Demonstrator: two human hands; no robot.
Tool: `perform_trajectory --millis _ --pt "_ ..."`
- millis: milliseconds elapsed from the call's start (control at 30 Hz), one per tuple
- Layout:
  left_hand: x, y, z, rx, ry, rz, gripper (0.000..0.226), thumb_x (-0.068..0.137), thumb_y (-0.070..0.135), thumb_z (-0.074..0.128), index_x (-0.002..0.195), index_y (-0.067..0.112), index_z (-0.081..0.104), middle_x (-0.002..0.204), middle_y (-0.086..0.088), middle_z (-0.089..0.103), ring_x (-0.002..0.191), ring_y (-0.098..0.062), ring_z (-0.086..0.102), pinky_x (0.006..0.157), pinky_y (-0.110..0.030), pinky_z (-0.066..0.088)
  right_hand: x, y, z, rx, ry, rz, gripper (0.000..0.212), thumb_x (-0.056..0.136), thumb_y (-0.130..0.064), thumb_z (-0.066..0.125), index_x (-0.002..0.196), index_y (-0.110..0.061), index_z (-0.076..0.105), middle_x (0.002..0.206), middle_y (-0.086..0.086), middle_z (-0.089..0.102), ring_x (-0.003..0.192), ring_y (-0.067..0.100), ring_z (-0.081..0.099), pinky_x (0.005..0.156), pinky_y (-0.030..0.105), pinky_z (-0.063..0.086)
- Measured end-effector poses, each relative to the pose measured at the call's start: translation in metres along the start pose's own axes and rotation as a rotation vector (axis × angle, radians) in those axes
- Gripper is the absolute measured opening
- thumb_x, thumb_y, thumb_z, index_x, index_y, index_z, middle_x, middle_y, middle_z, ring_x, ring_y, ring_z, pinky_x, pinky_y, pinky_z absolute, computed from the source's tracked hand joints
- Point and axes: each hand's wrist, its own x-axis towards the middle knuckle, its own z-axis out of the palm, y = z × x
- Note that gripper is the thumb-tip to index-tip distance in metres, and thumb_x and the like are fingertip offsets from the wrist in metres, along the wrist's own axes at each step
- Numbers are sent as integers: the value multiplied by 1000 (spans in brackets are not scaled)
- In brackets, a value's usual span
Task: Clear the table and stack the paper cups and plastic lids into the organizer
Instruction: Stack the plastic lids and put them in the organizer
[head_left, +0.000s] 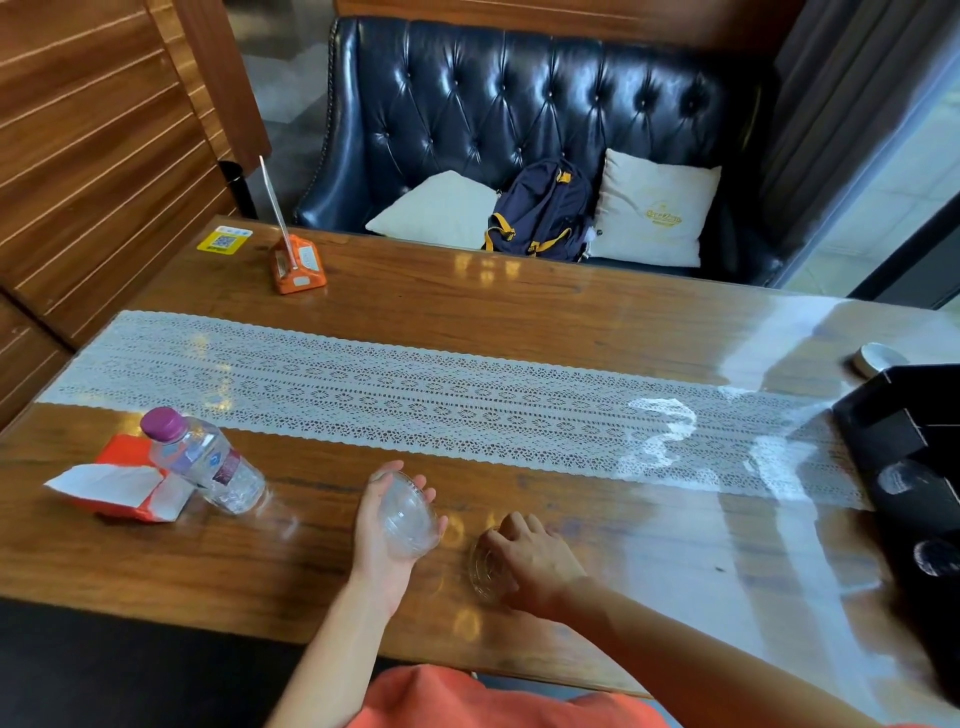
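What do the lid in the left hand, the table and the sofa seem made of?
Lid: clear glossy plastic, likely; the left hand shows through. Table: wood under a shiny coat; grain and reflections show. Sofa: dark glossy leather or imitation, button-tufted; which, I cannot tell.

- This looks like a café or restaurant booth.
- A dark tufted leather sofa (519, 104) with white cushions (441, 208) faces a long wooden table (467, 306).
- A yellow QR sticker (224, 240) and an orange sign holder (298, 266) are at the table's far corner.
- Wood panels (104, 130) cover the wall.
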Motion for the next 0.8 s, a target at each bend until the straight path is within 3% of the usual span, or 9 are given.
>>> perform_trajectory --millis 100,233,367,467,533,633,800 --pt "-1 0 1 12 5 1 16 88 29 51 99 24 62 98 -8 59 92 -23 57 68 -40 51 1 3 3 98 29 33 63 75 -32 70 130 -26 41 126 8 41 118 29 43 93 41 48" --pt "-1 2 -1 6 11 -7 16 88 29 52 99 25 62 97 -7 59 92 -23 57 69 -41 50 -2 11 0 442 118 116 61 73 -40 71 129 -27 47 122 6 47 115 27 51 92 34 50" --pt "0 -1 -4 16 21 -51 18 85 34 55 99 26 63 98 -7 61 93 -23 58 71 -42 51 -5 11 -34 917 229 76 61 69 -26 82 123 -22 54 109 1 55 96 18 59 82 28 51" --pt "1 -4 -1 17 2 -96 22 83 40 58 97 24 63 97 -9 61 88 -24 59 70 -41 51 -6 2 -68 1203 208 -38 50 72 -15 82 115 -24 58 97 -6 60 84 4 61 78 22 53" --pt "2 -6 3 42 -34 -134 31 82 46 57 101 23 63 99 -12 64 85 -27 61 70 -40 50 -6 -6 -84 1208 198 -125 49 74 -10 80 116 -21 58 96 -6 61 85 5 61 81 23 53" --pt "0 -9 7 72 -137 -202 52 76 56 55 108 16 69 103 -12 71 84 -25 67 71 -37 48 -6 -16 -98 1063 233 -234 52 73 -4 79 120 -12 58 105 10 62 94 19 61 92 36 54" --pt "-2 -12 10 88 -222 -195 45 78 56 51 99 22 73 100 -10 74 85 -24 71 72 -40 53 -8 -17 -95 660 219 -255 63 72 -30 82 128 -22 54 115 6 59 97 20 63 89 41 52"
